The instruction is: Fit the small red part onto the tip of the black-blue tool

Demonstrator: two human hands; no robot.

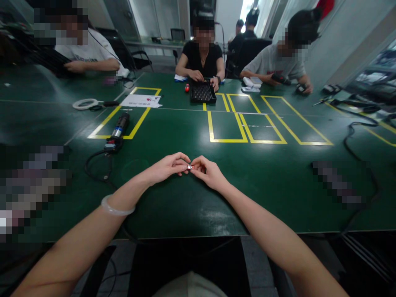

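Note:
Between my two hands is a small part, silvery at one end and red at the other (190, 167), too small to name. My left hand (170, 167) pinches its silvery end between thumb and fingers. From the other side, my right hand (208, 171) grips the red end, its remaining fingers curled in. Both hands hover close over the green table (192, 206), their fingertips nearly meeting. A pale bangle (117, 206) circles my left wrist.
A black cylindrical tool (117, 130) with a cable lies at left, near a paper sheet (140, 101) and a white ring-shaped coil (85, 104). Opposite, a person handles a black tray (202, 93); others sit either side. Yellow tape outlines (229, 140) mark the table. A black cable (355, 152) runs down the right.

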